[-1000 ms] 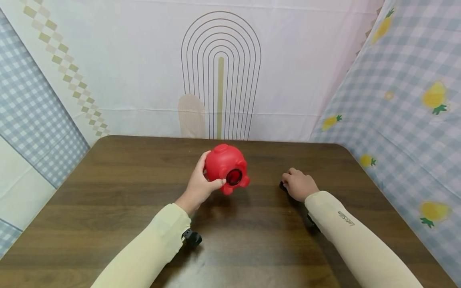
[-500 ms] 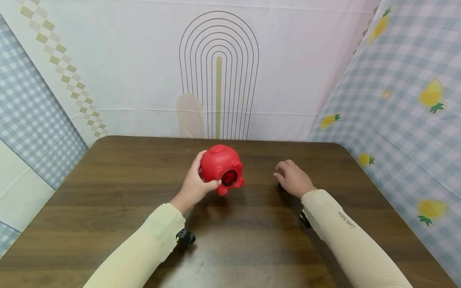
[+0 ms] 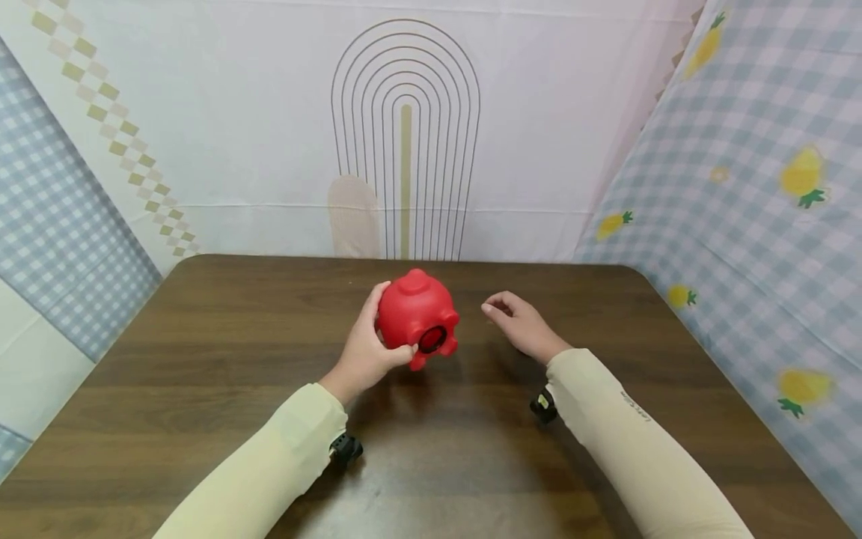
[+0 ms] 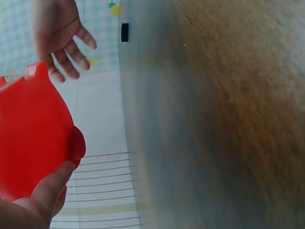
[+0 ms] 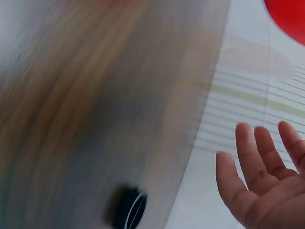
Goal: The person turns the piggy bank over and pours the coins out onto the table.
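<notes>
A red container (image 3: 411, 303) is held tilted just left of the head view's centre, apparently clear of the table (image 3: 202, 449). It is rounded like a ball, with stubby knobs and a black-rimmed opening (image 3: 432, 340) turned towards the lower right; its smooth, faintly glossy surface suggests moulded plastic. The left hand (image 3: 364, 352) grips it from the left, thumb beside the opening.

The step in hand looks like steadying the container with that opening presented; the next move would seem to call for a firm left grip if the right hand (image 3: 521, 326) works there. The right hand hovers just right of the container, fingers relaxed, holding nothing. A black disc (image 5: 131, 210) with a thin pale line, perhaps a cap, lies at the bottom of the right wrist view.

The table shows dark wood grain; behind it hangs creased white cloth (image 3: 236, 112), with blue-checked cloth (image 3: 741, 97) at upper right.
</notes>
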`<state>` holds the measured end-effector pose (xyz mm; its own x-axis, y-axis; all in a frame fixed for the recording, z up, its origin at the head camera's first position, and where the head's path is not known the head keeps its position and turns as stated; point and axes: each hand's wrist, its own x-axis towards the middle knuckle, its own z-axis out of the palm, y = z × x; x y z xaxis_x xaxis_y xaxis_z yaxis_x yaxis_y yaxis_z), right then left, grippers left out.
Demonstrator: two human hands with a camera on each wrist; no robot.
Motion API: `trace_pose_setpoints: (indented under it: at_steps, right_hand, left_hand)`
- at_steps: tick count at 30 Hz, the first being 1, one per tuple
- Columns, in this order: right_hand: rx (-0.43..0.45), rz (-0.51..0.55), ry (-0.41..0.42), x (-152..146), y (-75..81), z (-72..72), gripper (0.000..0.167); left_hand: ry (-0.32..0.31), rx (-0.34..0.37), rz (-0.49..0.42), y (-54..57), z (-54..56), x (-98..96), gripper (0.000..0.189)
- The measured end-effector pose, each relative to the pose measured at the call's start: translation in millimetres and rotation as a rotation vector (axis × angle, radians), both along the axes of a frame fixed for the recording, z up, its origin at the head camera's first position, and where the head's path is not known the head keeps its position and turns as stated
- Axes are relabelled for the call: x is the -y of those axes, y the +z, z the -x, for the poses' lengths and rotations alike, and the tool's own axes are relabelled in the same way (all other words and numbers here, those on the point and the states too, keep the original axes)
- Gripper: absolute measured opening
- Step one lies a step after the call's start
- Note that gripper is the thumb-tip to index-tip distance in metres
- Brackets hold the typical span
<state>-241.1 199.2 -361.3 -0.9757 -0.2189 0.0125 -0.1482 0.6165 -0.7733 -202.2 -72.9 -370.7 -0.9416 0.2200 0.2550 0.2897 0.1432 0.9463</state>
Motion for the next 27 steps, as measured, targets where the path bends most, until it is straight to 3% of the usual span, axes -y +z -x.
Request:
trace_pose_setpoints:
  at_steps: [4, 9, 15, 27]
  right_hand:
    - [0.121, 0.155, 0.022, 10, 8.2, -1.6, 0.048]
    - [0.196, 0.272, 0.062, 21, 17.4, -2.3, 0.05]
    - [0.249, 0.275, 0.112, 28, 24.9, -3.0, 0.053]
    - [0.38, 0.301, 0.186, 36, 21.5, -0.4, 0.068]
  left_hand:
    - [-0.005, -0.038, -0.005, 0.0, -1.5, -1.5, 0.089]
    - [-0.012, -0.077, -0.001, -2.4, -2.8, -3.9, 0.088]
    - [0.002, -0.113, 0.061, -5.8, -3.4, -6.4, 0.091]
    - [0.007, -0.223, 0.196, -8.3, -6.7, -11.1, 0.097]
